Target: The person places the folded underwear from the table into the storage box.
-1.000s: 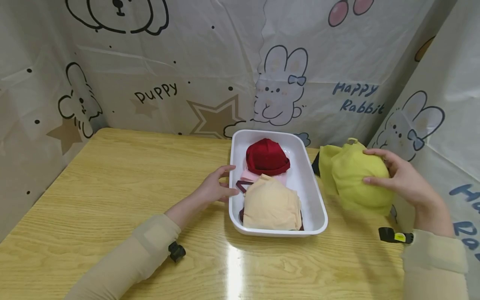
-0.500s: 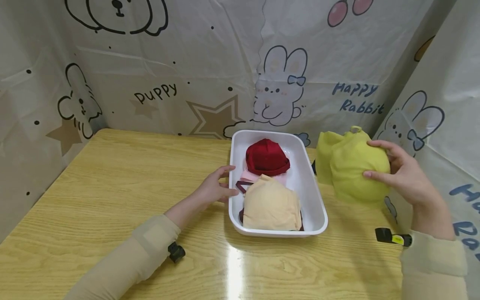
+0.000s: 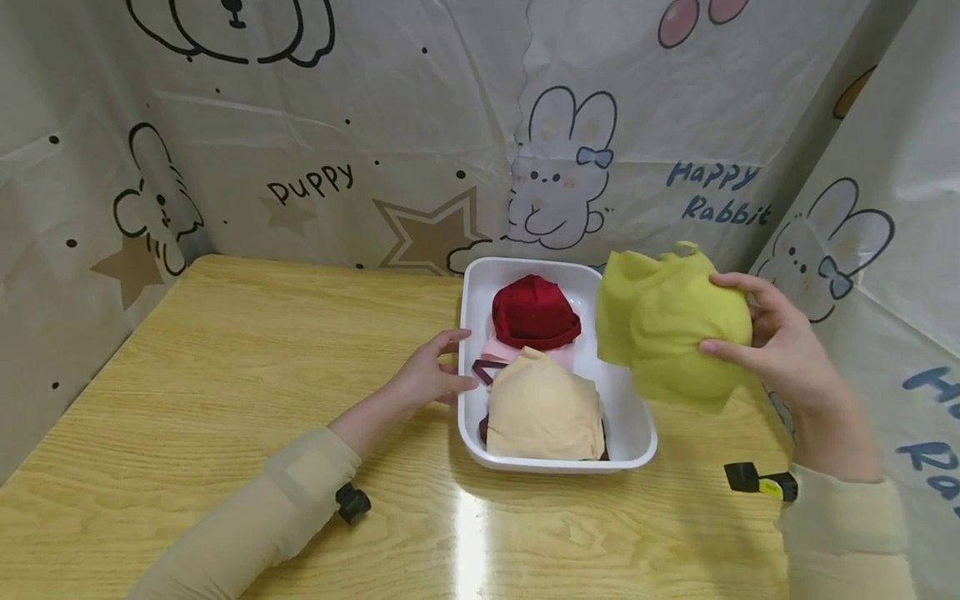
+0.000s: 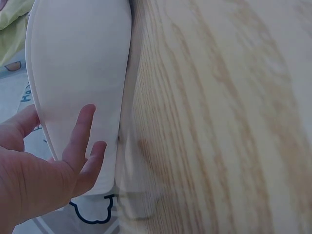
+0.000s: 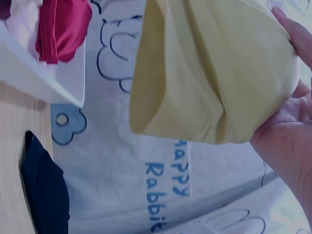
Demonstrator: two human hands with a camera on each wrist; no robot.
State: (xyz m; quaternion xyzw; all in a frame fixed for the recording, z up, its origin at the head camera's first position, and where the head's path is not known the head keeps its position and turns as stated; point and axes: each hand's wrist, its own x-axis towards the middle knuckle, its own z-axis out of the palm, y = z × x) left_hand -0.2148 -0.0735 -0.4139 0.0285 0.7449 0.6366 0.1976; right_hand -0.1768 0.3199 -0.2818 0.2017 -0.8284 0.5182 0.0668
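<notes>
In the head view my right hand (image 3: 787, 350) holds a yellow folded bra (image 3: 675, 333), with a small loop on top, in the air over the tray's right rim. My thumb lies on its near side and the fingers reach round the back. The bra's loose flap hangs open in the right wrist view. My left hand (image 3: 431, 371) grips the left rim of a white tray (image 3: 630, 437), some fingers against the outer wall (image 4: 78, 58). Inside the tray are a red bra (image 3: 534, 312) at the back, pink fabric (image 3: 495, 350), and a beige bra (image 3: 542, 408) in front, over dark maroon fabric.
A dark piece of fabric (image 5: 45, 190) lies on the wooden table (image 3: 300, 358) to the right of the tray, hidden in the head view. A printed cloth curtain (image 3: 337, 125) stands behind the table and along its sides.
My right hand has lifted the yellow bra off the table's right side and moved it left, to the tray's edge. The left hand and tray have stayed in place.
</notes>
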